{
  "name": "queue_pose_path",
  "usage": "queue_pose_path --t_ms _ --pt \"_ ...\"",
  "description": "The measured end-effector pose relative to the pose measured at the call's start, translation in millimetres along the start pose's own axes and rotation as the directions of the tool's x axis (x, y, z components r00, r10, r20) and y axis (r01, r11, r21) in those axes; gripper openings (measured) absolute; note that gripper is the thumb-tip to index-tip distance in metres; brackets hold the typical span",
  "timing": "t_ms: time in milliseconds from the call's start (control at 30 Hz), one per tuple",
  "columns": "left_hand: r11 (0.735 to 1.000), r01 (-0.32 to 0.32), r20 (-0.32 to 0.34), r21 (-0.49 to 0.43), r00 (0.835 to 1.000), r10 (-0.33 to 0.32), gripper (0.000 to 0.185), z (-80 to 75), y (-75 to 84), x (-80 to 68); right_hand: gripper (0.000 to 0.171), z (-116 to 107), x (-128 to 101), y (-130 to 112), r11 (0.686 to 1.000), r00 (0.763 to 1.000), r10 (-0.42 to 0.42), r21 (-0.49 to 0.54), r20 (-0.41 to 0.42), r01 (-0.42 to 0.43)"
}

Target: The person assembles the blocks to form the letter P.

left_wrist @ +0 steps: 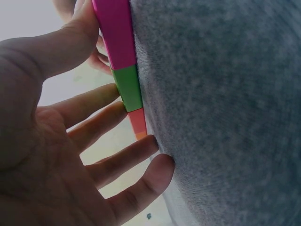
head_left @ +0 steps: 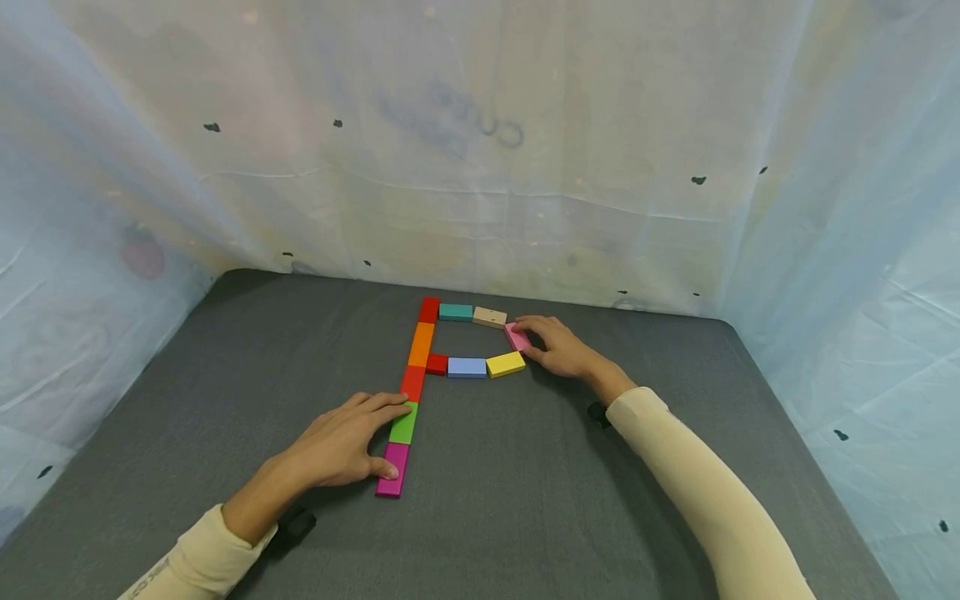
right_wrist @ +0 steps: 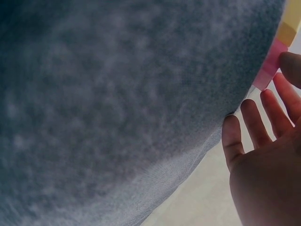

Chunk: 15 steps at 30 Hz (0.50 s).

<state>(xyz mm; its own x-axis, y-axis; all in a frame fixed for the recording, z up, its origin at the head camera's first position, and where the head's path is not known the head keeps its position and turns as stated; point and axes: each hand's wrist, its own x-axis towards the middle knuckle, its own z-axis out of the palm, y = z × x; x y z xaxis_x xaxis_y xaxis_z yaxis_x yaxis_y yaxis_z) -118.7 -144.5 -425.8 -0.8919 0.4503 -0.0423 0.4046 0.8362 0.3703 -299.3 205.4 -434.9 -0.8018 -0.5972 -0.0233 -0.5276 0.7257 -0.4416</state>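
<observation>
Pale translucent sheeting walls off three sides of a grey felt-covered table (head_left: 225, 400), and on it I see flat wooden blocks laid out in the shape of a letter P. From my remote seat I read the stem as a straight column running from the near middle of the table toward its far edge: magenta rectangular block (head_left: 393, 469) nearest me, then a green block (head_left: 403, 425), a red one, an orange one (head_left: 421, 344) and another red at the top. The loop branches off to the right: teal and bare-wood blocks along the top, a small red, a light-blue and a yellow block (head_left: 506, 364) along the bottom.

My left hand (head_left: 341, 442) lies flat with fingers spread, its thumb against the left side of the magenta block and its fingertips along the left side of the green one; the left wrist view confirms straight fingers pressing there.

My right hand (head_left: 558, 346) is at the loop's right side, relaxed fingers resting on a pink rectangular block (head_left: 517, 336). That block lies just left of the fingertips, its long axis slanting between the bare-wood block (head_left: 490, 317) and the yellow one. I see no pinch on it.
</observation>
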Motion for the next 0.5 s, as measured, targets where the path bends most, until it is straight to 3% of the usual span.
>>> queue_pose_path --t_ms 233,500 --pt "1.0 -0.007 0.002 -0.004 1.0 0.007 0.084 -0.1 -1.1 0.5 0.046 0.7 -0.2 1.3 1.0 1.0 -0.006 -0.004 0.001 0.006" --pt "0.999 0.033 0.037 -0.013 0.999 -0.032 0.087 -2.0 -1.9 3.2 0.048 -1.0 -2.3 -0.6 1.0 1.0 0.001 0.004 0.001 -0.001"
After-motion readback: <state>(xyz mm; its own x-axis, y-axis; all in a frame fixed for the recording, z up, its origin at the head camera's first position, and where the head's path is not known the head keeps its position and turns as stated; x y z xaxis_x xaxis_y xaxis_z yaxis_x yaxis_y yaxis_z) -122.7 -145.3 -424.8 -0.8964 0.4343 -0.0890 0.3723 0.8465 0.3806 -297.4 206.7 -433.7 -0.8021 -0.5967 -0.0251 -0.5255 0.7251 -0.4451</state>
